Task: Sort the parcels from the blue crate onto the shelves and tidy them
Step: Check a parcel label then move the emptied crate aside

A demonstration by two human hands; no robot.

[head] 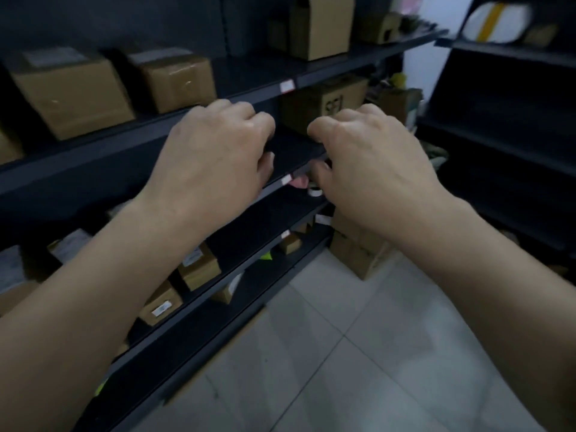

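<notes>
Room: dim storeroom, pale tiled floor [343, 353]; dark shelving unit [93, 151] runs along the left toward the far end; second dark rack [498, 135] on the right.
Left hand: left hand [215, 157] is up in front of the shelving, back to camera, fingers curled downward. Fingertips are hidden, so cannot tell if it holds anything.
Right hand: right hand [371, 163] in the same pose, knuckles up and fingers curled under, thumb near the shelf edge. Grip cannot be told either.
Between hands: hands are side by side, near but apart, with a bare stretch of the middle shelf [296, 148] showing in the gap.
Upper shelf parcels: big taped box [71, 95] at the left; smaller taped box [177, 79] just right of it, not touching; tall carton [321, 23] farther along, upright.
Middle shelf parcel: printed carton [324, 101] sits far back, behind the two hands.
Lower shelf parcels: small labelled box [199, 266] and another labelled box [160, 304] nearer, partly hidden by the left forearm.
Floor: stacked cartons [358, 247] stand on the tiles at the far end of the shelving.
Small items: tape roll [314, 191] and a pink object [299, 181] just below the middle shelf edge, both blurred.
Right rack: white bundle with yellow stripe [495, 21] on its top level.
</notes>
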